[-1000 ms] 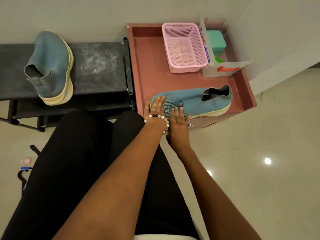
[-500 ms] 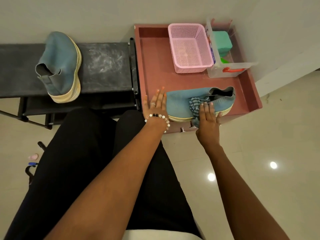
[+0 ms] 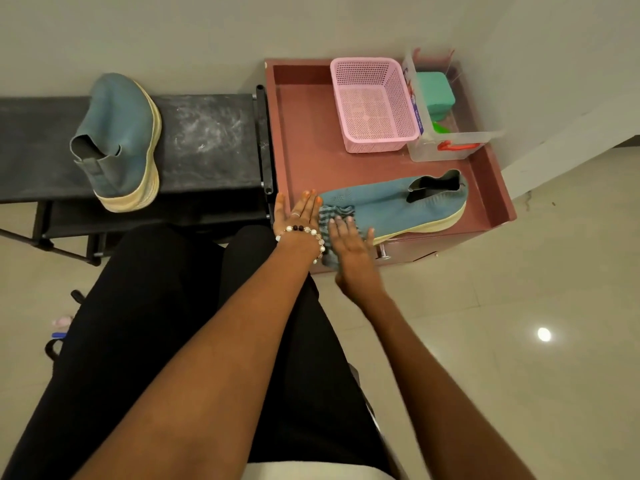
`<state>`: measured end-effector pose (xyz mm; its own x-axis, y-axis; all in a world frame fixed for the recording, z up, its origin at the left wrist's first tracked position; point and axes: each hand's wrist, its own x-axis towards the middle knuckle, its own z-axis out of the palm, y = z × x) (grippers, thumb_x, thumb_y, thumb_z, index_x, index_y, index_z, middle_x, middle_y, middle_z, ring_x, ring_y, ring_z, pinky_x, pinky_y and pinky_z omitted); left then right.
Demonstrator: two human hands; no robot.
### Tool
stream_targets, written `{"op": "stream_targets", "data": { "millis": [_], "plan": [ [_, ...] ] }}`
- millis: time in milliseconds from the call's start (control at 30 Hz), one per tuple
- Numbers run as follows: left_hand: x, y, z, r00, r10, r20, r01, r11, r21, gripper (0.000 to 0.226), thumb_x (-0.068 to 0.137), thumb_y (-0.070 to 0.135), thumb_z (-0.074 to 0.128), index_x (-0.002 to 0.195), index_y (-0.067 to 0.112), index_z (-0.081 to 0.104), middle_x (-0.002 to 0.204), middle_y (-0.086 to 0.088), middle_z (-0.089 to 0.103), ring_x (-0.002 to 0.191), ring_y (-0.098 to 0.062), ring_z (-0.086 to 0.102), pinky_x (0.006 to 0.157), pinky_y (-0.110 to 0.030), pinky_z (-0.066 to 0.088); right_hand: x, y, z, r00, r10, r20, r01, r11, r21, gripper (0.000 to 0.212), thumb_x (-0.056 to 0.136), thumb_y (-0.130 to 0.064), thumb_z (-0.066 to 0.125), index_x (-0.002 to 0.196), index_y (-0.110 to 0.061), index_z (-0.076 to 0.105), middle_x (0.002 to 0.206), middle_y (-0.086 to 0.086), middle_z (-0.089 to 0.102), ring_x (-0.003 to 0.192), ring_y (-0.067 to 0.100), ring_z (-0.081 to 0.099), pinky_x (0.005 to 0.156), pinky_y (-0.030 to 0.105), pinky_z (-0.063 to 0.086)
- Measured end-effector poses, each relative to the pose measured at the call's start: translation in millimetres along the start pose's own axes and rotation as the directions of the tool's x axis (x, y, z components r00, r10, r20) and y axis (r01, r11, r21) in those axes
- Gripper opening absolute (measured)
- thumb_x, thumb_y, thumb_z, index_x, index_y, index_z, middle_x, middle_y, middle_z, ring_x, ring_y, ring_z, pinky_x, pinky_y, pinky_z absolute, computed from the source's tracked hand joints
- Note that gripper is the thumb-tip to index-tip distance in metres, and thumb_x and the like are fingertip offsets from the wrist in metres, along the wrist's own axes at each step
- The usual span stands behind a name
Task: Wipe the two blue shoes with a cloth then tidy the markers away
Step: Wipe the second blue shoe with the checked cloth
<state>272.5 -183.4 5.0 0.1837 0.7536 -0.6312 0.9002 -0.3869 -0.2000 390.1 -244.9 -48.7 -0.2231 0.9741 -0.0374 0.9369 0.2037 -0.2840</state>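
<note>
Knit fabric covers one blue shoe point(image 3: 391, 206) lying on the pink tray surface point(image 3: 304, 140) at three o'clock; a second, suede-like shoe point(image 3: 119, 140) is standing at ten o'clock. Right hand point(image 3: 348, 242) is pressing a checked cloth point(image 3: 334, 216) flat-fingered against the toe. Left hand point(image 3: 298, 214) is bracing there, fingers straight.

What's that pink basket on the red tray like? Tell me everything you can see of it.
The pink basket is a rectangular tub, seemingly plastic, with perforated mesh walls and floor and a solid rim. It stands upright and looks empty, at the far end of the red tray, right beside a clear plastic box. No hand touches it.
</note>
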Motion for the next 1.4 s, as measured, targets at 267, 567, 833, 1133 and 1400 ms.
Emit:
{"op": "stream_targets", "data": {
  "millis": [267,567,833,1133,1400],
  "plan": [
    [-1,3,-4,0.999,-0.028,0.02,0.03,0.995,-0.097,0.082,0.098,0.033,0.038,0.147,0.009,-0.023,0.155,-0.004,-0.029,0.144,-0.019,-0.023,0.114,-0.058,-0.008,-10,95,-34,0.961,0.229,-0.155,-0.265,0.924,-0.277,0.066,0.069,-0.002,0.07,0.131,0.005,0.047,0.134,0.023,0.05,0.134,0.037,0.036,0.109,0.063,0.008],
    [4,9,-3,0.997,-0.068,0.029,0.071,0.991,-0.114,0.079,0.099,0.025,0.037,0.147,0.01,-0.025,0.153,-0.004,-0.034,0.143,-0.02,-0.026,0.114,-0.058,-0.008,4,-10,10,0.975,0.197,-0.104,-0.188,0.978,0.093,0.068,0.083,-0.002,0.056,0.145,0.001,0.026,0.151,0.021,0.026,0.144,0.031,0.015,0.114,0.042,-0.007],
    [5,8,-2,0.997,-0.071,0.025,0.075,0.98,-0.183,0.091,0.095,0.034,0.047,0.147,0.012,-0.024,0.153,-0.003,-0.033,0.144,-0.019,-0.023,0.114,-0.057,-0.01,-23,113,-40,0.988,0.102,-0.117,-0.123,0.975,-0.184,0.072,0.054,0.012,0.069,0.124,0.001,0.055,0.125,0.02,0.059,0.126,0.034,0.048,0.109,0.063,0.019],
    [5,13,-2,0.995,-0.099,0.016,0.1,0.991,-0.092,0.072,0.1,0.028,0.029,0.148,0.009,-0.022,0.153,-0.006,-0.032,0.144,-0.021,-0.023,0.115,-0.054,-0.011,18,-24,22,0.935,0.318,-0.159,-0.296,0.943,0.15,0.056,0.084,0.001,0.052,0.139,0.004,0.038,0.145,0.025,0.037,0.14,0.035,0.027,0.116,0.042,-0.002],
    [2,12,-6,0.997,-0.082,-0.008,0.08,0.986,-0.146,0.074,0.099,0.029,0.03,0.148,0.008,-0.021,0.154,-0.007,-0.03,0.145,-0.021,-0.021,0.116,-0.053,-0.008,-23,92,-25,0.974,0.027,-0.223,-0.091,0.956,-0.28,0.049,0.073,-0.002,0.057,0.123,0.0,0.058,0.121,0.019,0.062,0.12,0.033,0.054,0.108,0.06,0.023]
  ]
}}
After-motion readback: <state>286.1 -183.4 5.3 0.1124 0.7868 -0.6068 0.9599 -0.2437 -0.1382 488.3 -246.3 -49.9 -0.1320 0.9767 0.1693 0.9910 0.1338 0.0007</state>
